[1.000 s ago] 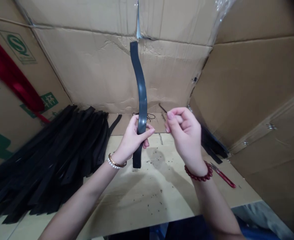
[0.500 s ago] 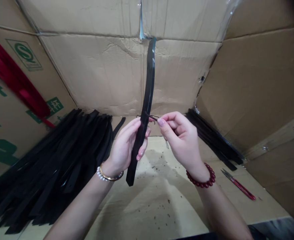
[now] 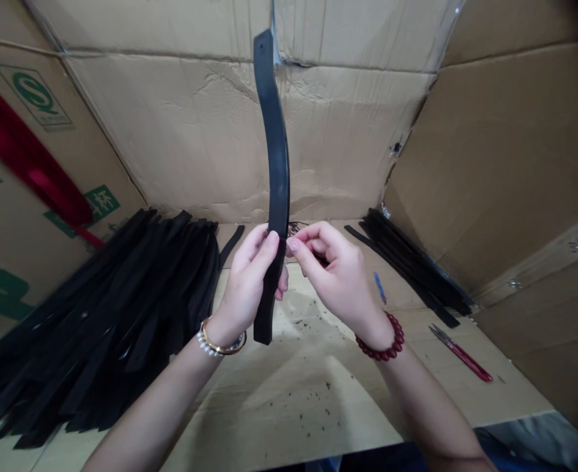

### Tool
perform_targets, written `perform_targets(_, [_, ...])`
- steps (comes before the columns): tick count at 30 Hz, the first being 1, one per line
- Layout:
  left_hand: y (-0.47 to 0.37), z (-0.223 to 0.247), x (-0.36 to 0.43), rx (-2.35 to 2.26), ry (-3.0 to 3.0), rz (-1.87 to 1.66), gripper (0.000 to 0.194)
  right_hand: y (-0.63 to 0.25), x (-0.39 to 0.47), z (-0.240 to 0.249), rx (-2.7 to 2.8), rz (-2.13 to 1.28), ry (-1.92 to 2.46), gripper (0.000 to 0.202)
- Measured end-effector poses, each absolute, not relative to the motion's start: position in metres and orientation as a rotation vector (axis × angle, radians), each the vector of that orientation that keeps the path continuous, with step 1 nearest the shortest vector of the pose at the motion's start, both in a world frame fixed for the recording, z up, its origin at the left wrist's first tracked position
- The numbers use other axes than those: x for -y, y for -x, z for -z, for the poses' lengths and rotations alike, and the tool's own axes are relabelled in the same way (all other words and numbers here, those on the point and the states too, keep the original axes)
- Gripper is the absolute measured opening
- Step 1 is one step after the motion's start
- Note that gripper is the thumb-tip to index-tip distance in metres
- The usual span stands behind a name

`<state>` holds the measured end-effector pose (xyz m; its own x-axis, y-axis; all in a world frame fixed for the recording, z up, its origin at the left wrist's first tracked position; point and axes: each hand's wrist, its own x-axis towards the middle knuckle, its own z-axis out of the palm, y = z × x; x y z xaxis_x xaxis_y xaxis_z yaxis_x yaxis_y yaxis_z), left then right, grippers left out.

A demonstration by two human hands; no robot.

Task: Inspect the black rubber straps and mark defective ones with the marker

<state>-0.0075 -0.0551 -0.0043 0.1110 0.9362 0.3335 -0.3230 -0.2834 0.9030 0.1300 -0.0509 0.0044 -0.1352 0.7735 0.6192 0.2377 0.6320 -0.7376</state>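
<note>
Dozens of black strips (image 3: 106,314) lie piled left of the grip; a smaller stack (image 3: 411,269) sits right of it. One strip (image 3: 277,157) stands nearly upright in the grip, its broad face having swung toward the camera. The left hand (image 3: 242,285) pinches it low, thumb in front; the right hand (image 3: 338,278) has come in against its edge, so both seem to work at one spot. Red snips (image 3: 462,354) lie right of them. The right fingertips press together on what looks like a thin tie (image 3: 283,239).
</note>
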Motion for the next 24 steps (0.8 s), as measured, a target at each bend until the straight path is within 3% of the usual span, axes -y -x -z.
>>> perform_targets(10, [0.0, 0.004, 0.059, -0.821, -1.223, -1.457, 0.029, -0.118, 0.051, 0.005, 1.584, -0.618, 0.78, 0.013])
perform_targets(17, [-0.004, 0.009, 0.057, -0.853, -1.231, -1.624, 0.027, -0.109, 0.053, 0.018, 1.606, -0.267, 0.886, 0.011])
perform_targets(24, [0.0, 0.007, 0.057, -0.85, -1.19, -1.648, 0.014, -0.109, 0.052, 0.02, 1.687, -0.196, 0.891, 0.01])
